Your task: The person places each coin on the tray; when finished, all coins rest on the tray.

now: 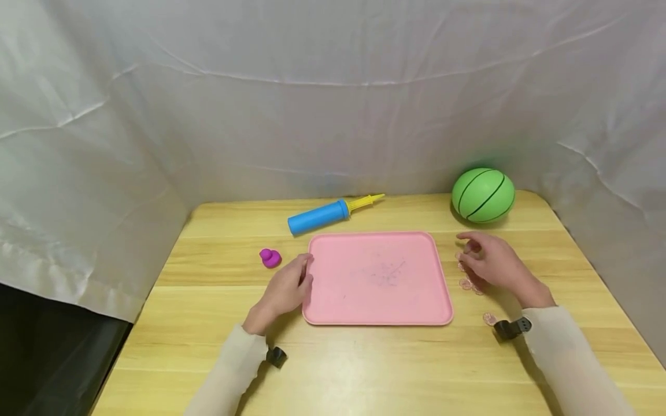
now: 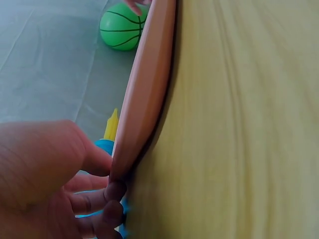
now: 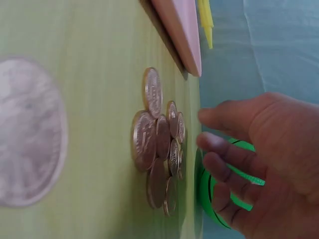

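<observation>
Lying under right hand (image 1: 491, 263): coins (image 3: 159, 144)

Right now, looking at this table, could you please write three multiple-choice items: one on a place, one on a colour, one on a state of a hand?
1. Where do the coins lie?
A. on the pink tray
B. on the table, right of the pink tray
C. beside the purple duck

2. What colour is the ball?
A. green
B. orange
C. blue

3. What does the left hand do?
A. holds the pump
B. lies flat in the tray
C. touches the tray's left edge

Answers: 1 B, the coins rest on bare wood under the right hand. 2 A, green with dark lines. 3 C, its fingertips meet the rim.
</observation>
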`<move>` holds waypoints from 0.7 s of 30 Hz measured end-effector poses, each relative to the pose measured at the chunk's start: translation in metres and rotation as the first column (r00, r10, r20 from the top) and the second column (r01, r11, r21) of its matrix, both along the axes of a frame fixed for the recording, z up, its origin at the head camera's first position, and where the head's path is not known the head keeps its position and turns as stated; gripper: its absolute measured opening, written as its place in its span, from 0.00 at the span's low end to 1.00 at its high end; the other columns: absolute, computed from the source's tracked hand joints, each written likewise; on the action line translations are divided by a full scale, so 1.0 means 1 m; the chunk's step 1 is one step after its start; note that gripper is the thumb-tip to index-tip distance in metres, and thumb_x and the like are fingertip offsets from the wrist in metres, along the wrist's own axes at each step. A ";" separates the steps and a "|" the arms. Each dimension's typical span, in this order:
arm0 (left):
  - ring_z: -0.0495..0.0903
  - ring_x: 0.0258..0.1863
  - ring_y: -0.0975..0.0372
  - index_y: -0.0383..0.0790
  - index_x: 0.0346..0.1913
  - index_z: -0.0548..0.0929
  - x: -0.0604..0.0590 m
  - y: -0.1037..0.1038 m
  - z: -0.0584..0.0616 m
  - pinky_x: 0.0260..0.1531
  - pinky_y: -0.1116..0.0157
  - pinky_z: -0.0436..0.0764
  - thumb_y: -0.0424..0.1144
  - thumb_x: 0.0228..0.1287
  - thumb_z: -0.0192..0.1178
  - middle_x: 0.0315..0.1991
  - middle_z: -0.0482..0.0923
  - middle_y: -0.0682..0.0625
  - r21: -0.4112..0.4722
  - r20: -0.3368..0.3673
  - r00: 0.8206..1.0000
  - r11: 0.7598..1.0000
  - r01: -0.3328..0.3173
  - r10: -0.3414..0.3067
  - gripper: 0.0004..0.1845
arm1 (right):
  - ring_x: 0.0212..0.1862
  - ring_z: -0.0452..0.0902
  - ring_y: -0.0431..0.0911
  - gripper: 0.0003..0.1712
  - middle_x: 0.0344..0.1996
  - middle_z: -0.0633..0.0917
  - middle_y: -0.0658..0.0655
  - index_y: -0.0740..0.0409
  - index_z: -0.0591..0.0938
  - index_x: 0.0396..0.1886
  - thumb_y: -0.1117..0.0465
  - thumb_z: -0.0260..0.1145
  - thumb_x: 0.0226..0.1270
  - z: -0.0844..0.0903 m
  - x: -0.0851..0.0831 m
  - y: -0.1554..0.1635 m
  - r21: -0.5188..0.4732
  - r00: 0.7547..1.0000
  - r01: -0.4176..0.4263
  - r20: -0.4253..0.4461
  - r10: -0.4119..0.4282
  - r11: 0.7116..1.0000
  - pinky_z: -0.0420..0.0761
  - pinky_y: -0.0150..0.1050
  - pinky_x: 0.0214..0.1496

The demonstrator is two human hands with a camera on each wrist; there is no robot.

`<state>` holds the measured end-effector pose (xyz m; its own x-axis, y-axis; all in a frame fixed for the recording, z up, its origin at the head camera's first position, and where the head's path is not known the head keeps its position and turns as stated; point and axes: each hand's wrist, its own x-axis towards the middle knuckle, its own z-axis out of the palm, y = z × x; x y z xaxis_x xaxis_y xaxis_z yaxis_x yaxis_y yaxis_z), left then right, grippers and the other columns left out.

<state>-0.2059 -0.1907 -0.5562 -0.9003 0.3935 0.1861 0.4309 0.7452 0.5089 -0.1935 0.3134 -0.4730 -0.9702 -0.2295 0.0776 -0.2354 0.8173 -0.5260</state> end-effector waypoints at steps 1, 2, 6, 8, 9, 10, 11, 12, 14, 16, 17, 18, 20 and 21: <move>0.78 0.31 0.64 0.36 0.78 0.72 -0.001 0.000 0.001 0.33 0.64 0.82 0.41 0.79 0.60 0.33 0.80 0.52 0.003 0.010 1.000 1.000 -0.002 0.002 0.29 | 0.47 0.87 0.56 0.28 0.43 0.90 0.62 0.68 0.80 0.70 0.64 0.73 0.75 0.000 -0.002 0.000 0.003 1.000 -0.003 0.010 0.003 1.000 0.82 0.64 0.59; 0.74 0.27 0.65 0.36 0.78 0.73 -0.002 0.000 0.001 0.28 0.66 0.77 0.41 0.79 0.60 0.29 0.76 0.54 0.009 0.020 1.000 1.000 -0.003 0.002 0.29 | 0.46 0.87 0.55 0.28 0.42 0.90 0.61 0.69 0.80 0.70 0.64 0.73 0.74 0.000 -0.004 0.001 0.008 1.000 -0.006 0.019 0.006 1.000 0.83 0.62 0.58; 0.69 0.24 0.69 0.37 0.77 0.73 -0.003 0.001 0.004 0.24 0.70 0.71 0.41 0.79 0.60 0.27 0.73 0.58 0.019 0.039 0.999 1.000 0.003 -0.004 0.28 | 0.43 0.86 0.50 0.28 0.40 0.90 0.59 0.70 0.80 0.68 0.63 0.74 0.74 -0.001 -0.009 0.003 0.029 0.999 -0.012 0.050 0.010 1.000 0.83 0.55 0.54; 0.70 0.24 0.69 0.37 0.76 0.73 -0.003 0.001 0.005 0.24 0.69 0.71 0.42 0.79 0.60 0.27 0.73 0.58 0.025 0.045 0.999 1.000 0.005 -0.006 0.28 | 0.42 0.85 0.48 0.28 0.40 0.90 0.59 0.71 0.80 0.67 0.62 0.74 0.74 -0.001 -0.010 0.003 0.038 0.998 -0.013 0.063 0.010 0.999 0.82 0.53 0.53; 0.69 0.24 0.69 0.38 0.76 0.73 -0.003 0.001 0.005 0.24 0.69 0.70 0.42 0.79 0.60 0.27 0.73 0.58 0.021 0.043 0.999 1.000 0.005 -0.006 0.27 | 0.41 0.84 0.48 0.28 0.40 0.90 0.59 0.71 0.80 0.67 0.62 0.74 0.74 -0.001 -0.010 0.003 0.044 0.998 -0.012 0.066 0.009 0.999 0.82 0.53 0.52; 0.69 0.24 0.68 0.39 0.76 0.73 -0.003 0.000 0.004 0.24 0.69 0.70 0.42 0.79 0.60 0.27 0.73 0.58 0.016 0.043 0.999 1.000 0.004 -0.004 0.27 | 0.41 0.84 0.48 0.28 0.40 0.90 0.59 0.71 0.80 0.68 0.62 0.73 0.75 -0.001 -0.010 0.003 0.047 0.998 -0.011 0.069 0.007 0.999 0.82 0.53 0.52; 0.69 0.24 0.68 0.40 0.75 0.74 -0.003 0.000 0.004 0.24 0.69 0.70 0.42 0.79 0.60 0.27 0.73 0.58 0.011 0.044 0.999 1.000 0.000 -0.001 0.27 | 0.41 0.84 0.48 0.27 0.40 0.90 0.59 0.71 0.80 0.68 0.62 0.73 0.75 -0.001 -0.010 0.002 0.051 0.997 -0.009 0.072 0.005 0.999 0.82 0.53 0.52; 0.69 0.24 0.68 0.41 0.75 0.74 -0.003 0.000 0.003 0.25 0.70 0.69 0.42 0.78 0.61 0.26 0.72 0.58 0.007 0.045 0.999 1.000 -0.004 0.004 0.27 | 0.42 0.84 0.48 0.27 0.40 0.90 0.59 0.71 0.80 0.68 0.61 0.73 0.75 0.000 -0.010 0.001 0.058 0.997 -0.008 0.072 0.004 0.998 0.82 0.54 0.53; 0.68 0.24 0.68 0.43 0.75 0.75 -0.003 -0.001 0.002 0.25 0.70 0.68 0.42 0.78 0.62 0.25 0.72 0.58 0.000 0.049 0.999 1.000 -0.013 0.013 0.26 | 0.42 0.85 0.49 0.27 0.41 0.90 0.60 0.70 0.80 0.68 0.61 0.72 0.76 0.001 -0.011 -0.001 0.067 0.997 -0.007 0.075 0.002 0.998 0.82 0.55 0.53; 0.68 0.24 0.69 0.44 0.74 0.76 -0.004 -0.002 0.001 0.25 0.70 0.67 0.43 0.77 0.63 0.25 0.71 0.59 0.000 0.054 0.998 1.000 -0.018 0.018 0.26 | 0.42 0.84 0.49 0.27 0.41 0.90 0.60 0.70 0.80 0.68 0.61 0.72 0.75 0.002 -0.012 -0.002 0.071 0.997 -0.004 0.082 -0.001 0.997 0.82 0.54 0.53; 0.68 0.24 0.69 0.45 0.74 0.76 -0.004 -0.003 0.000 0.25 0.70 0.67 0.43 0.76 0.64 0.26 0.72 0.59 0.004 0.057 0.998 1.000 -0.020 0.020 0.27 | 0.42 0.84 0.49 0.28 0.40 0.90 0.60 0.70 0.80 0.68 0.60 0.73 0.75 0.002 -0.012 -0.002 0.073 0.996 -0.002 0.088 -0.004 0.997 0.82 0.53 0.52; 0.68 0.24 0.69 0.45 0.74 0.76 -0.004 -0.003 0.000 0.25 0.70 0.68 0.43 0.76 0.64 0.26 0.72 0.59 0.009 0.060 0.998 1.000 -0.022 0.022 0.27 | 0.41 0.84 0.49 0.28 0.40 0.90 0.59 0.70 0.80 0.67 0.60 0.73 0.74 0.003 -0.013 -0.002 0.076 0.996 -0.001 0.093 -0.006 0.997 0.82 0.52 0.52; 0.69 0.24 0.68 0.46 0.74 0.77 -0.004 -0.004 -0.001 0.25 0.70 0.68 0.43 0.75 0.65 0.26 0.72 0.59 0.016 0.066 0.998 1.000 -0.027 0.026 0.27 | 0.40 0.83 0.48 0.29 0.39 0.89 0.59 0.71 0.80 0.67 0.60 0.74 0.73 0.003 -0.015 -0.002 0.074 0.994 -0.001 0.105 -0.007 0.997 0.81 0.49 0.50; 0.70 0.25 0.68 0.46 0.74 0.77 -0.004 -0.004 -0.001 0.26 0.70 0.69 0.44 0.75 0.65 0.26 0.72 0.59 0.020 0.069 0.997 0.999 -0.029 0.028 0.27 | 0.40 0.83 0.47 0.29 0.39 0.89 0.59 0.71 0.80 0.67 0.60 0.75 0.72 0.003 -0.016 -0.001 0.073 0.994 -0.002 0.109 -0.006 0.997 0.81 0.48 0.49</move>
